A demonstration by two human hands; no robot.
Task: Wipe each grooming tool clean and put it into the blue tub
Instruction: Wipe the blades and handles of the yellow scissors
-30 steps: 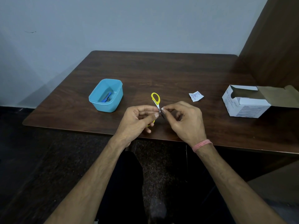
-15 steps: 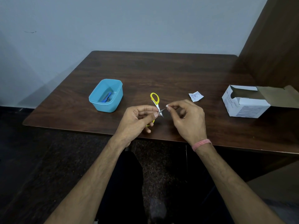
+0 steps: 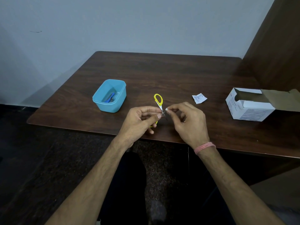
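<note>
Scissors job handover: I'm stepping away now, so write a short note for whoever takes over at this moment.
Left hand: holds the yellow-handled scissors above the table's near edge, blades apart.
Right hand: pinches something small and white at the blades, most likely the wipe; too small to be sure.
Blue tub: on the table, left of the hands, with a blue-handled tool already inside.
Torn white sachet and open white box lie to the right.
Done: at least one tool is in the tub.
Left: finish wiping the scissors, then place them in the tub. No other loose tools visible.
</note>
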